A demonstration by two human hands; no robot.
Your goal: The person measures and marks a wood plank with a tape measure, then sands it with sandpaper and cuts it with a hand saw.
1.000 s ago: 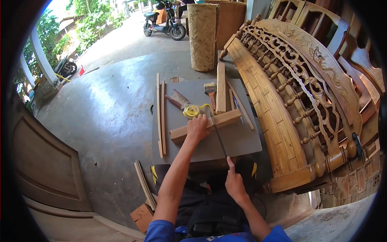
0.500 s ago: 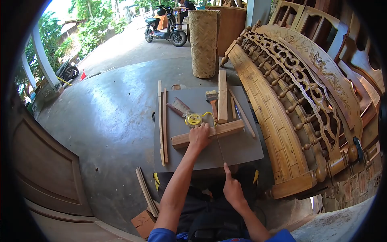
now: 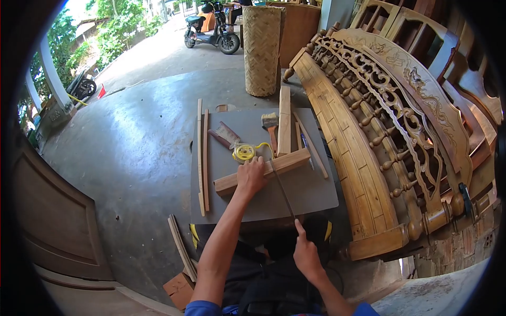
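Note:
My left hand [image 3: 251, 175] presses down on a squared wooden block [image 3: 232, 183] that lies crosswise on a grey board [image 3: 253, 205]. Its fingers wrap over the block's top. My right hand [image 3: 307, 255] is closed round the handle end of a thin-bladed saw [image 3: 285, 196], index finger stretched along it. The handle itself is mostly hidden by the hand. Seen nearly edge-on, the blade runs across the block, just right of my left hand. A yellow tape measure [image 3: 244, 152] sits behind the block, with some tape pulled out.
Also on the board are a paintbrush [image 3: 270, 126], a second wood block [image 3: 284, 121], a worn-bladed tool [image 3: 225, 135] and thin strips [image 3: 200, 158]. A carved wooden bed panel [image 3: 342, 152] stands close on the right. A woven roll [image 3: 261, 52] and a scooter [image 3: 213, 31] stand beyond.
My right hand has drawn back toward my body with the saw. My left hand stays on the block. The whole view has shifted slightly, so things sit further left and higher.

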